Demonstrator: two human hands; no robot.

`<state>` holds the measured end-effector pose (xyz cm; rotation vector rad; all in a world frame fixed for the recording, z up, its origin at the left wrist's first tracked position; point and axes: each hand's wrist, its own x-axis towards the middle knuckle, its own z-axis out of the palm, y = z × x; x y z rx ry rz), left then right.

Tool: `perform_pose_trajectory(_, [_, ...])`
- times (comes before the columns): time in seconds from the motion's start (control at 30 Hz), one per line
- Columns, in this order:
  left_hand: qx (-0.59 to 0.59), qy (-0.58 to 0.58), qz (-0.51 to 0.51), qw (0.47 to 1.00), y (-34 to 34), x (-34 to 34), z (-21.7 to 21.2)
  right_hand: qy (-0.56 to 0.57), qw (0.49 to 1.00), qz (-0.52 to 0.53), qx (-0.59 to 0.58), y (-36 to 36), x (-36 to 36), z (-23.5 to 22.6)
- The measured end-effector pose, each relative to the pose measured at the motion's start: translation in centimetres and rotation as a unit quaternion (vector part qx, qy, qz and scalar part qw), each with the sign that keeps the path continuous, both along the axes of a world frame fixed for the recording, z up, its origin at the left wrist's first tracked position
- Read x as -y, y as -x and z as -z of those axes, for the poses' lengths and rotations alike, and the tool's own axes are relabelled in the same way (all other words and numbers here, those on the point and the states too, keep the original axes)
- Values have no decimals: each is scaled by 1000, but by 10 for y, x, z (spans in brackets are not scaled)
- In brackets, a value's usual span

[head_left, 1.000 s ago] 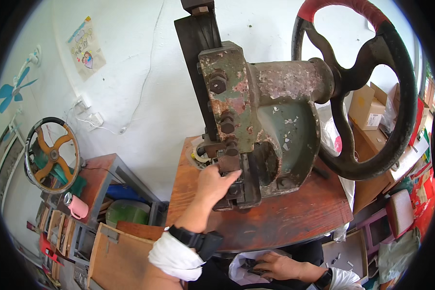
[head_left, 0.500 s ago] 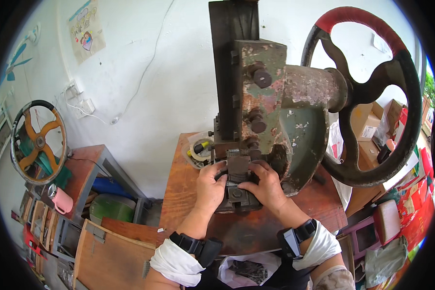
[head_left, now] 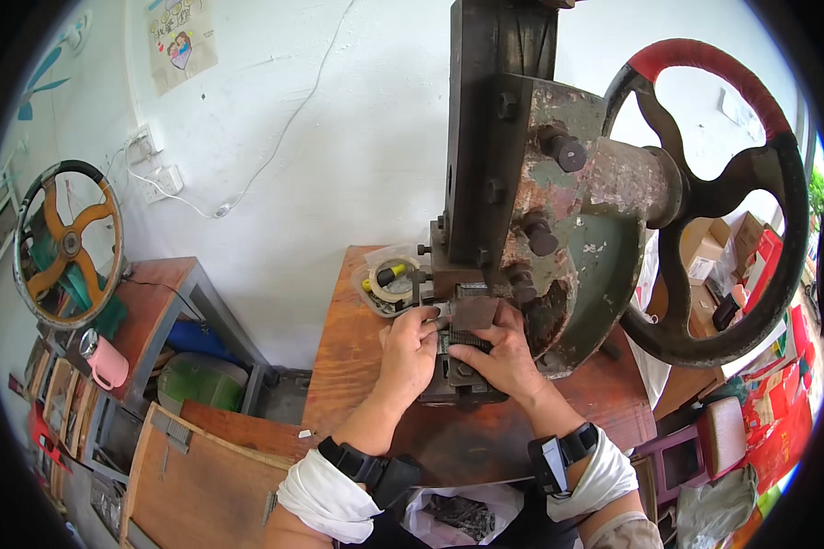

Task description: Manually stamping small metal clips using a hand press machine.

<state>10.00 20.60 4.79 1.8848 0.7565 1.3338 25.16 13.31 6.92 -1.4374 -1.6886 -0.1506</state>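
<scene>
Both my hands work at the base of a heavy hand press (head_left: 549,183) with worn green paint. My left hand (head_left: 406,359) is closed in a pinch at the left side of the die; what its fingertips hold is too small to make out. My right hand (head_left: 505,359) grips a ribbed dark metal piece (head_left: 468,341), its thumb in front and its fingers partly hidden behind. Just above the thumb, a flat brownish metal plate (head_left: 474,314) stands between the hands. Below them sits the bolted die base (head_left: 464,373).
The press's big handwheel (head_left: 790,183) with red wrapping rises at the right. A plastic tub (head_left: 373,295) with tape stands behind my left hand. In my lap lies a white bag (head_left: 513,499) of dark parts. A pink mug (head_left: 109,366) stands on the left bench.
The view has shifted, so the press shows farther right and tilted. My left fingers have drawn together and off the ribbed piece's left side. The right hand stays at the die.
</scene>
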Motion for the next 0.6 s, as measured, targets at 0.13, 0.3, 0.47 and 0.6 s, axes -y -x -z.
perform_pose_trajectory(0.13, [38, 135, 43, 989, 7, -8, -7, 26, 995, -19, 96, -1, -5, -5])
perform_pose_trajectory(0.3, [-90, -147, -118, 978, -8, -42, -26, 25, 997, -18, 73, 0, -4, -6])
perform_pose_trajectory(0.47, [-262, -209, -136, 932, -8, -41, -43, 30, 998, -26, 56, 5, -5, -7])
perform_pose_trajectory(0.6, [-240, -64, -104, 963, 3, -7, -40, 2, 999, -14, -30, 3, 7, -8])
